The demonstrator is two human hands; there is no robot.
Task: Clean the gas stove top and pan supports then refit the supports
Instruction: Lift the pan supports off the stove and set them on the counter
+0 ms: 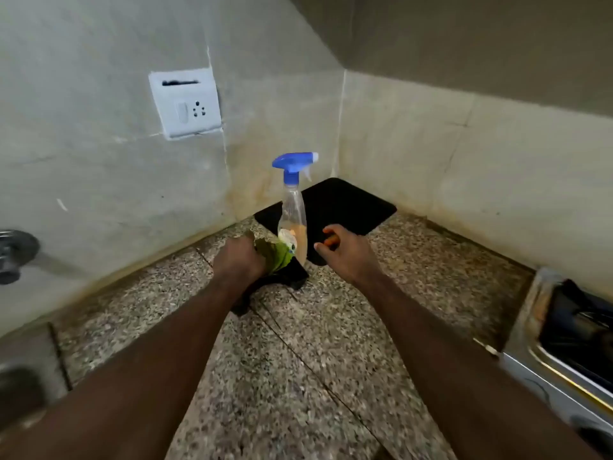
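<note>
Mid-frame, the left hand (240,257) clutches a green and black cloth (278,260) beside the upright spray bottle (293,214). Right of the bottle, the right hand (348,254) curls round a small orange object (331,241). The gas stove (564,330) sits at the lower right edge.

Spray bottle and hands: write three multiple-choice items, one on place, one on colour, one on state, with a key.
1. The spray bottle stands: A on the stove; B on the counter by the wall corner; C in a sink.
2. Its trigger head is: A red; B blue; C green.
3. The left hand: A lies flat and empty; B grips a green cloth; C holds the bottle.
Key: 1 B, it stands upright on the speckled counter; 2 B, the top is plainly blue; 3 B, it clutches the cloth; the right hand holds an orange object.
</note>
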